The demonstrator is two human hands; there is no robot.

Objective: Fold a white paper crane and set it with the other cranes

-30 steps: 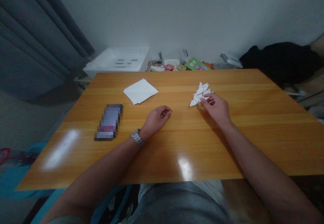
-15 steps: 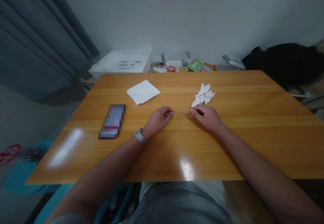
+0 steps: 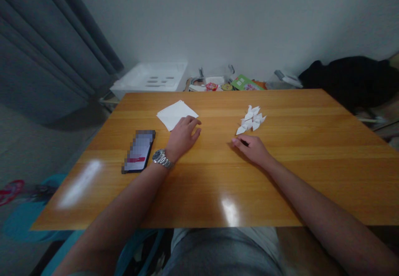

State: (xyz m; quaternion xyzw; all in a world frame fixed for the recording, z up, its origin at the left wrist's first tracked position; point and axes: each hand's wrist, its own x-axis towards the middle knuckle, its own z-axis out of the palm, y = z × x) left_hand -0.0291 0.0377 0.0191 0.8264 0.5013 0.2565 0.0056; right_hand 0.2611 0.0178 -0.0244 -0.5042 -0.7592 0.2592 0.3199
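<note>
My left hand [image 3: 182,136], a metal watch on its wrist, lies palm down on the wooden table [image 3: 311,163], fingers stretched out and reaching the near corner of a stack of white square paper [image 3: 174,113]. My right hand [image 3: 251,148] rests on the table with fingers loosely curled, nothing visible in it. A small cluster of folded white paper cranes [image 3: 252,119] lies just beyond the right hand, apart from it.
A phone [image 3: 139,150] lies left of my left wrist. Behind the table stand a white plastic bin [image 3: 152,77], small packets and clutter [image 3: 227,84] along the wall, and a black bundle [image 3: 349,76] at the right. A grey curtain [image 3: 46,47] hangs on the left.
My right hand let go of the paper cranes and drew back toward me. My left hand uncurled from a loose fist and moved forward-left onto the paper stack's corner.
</note>
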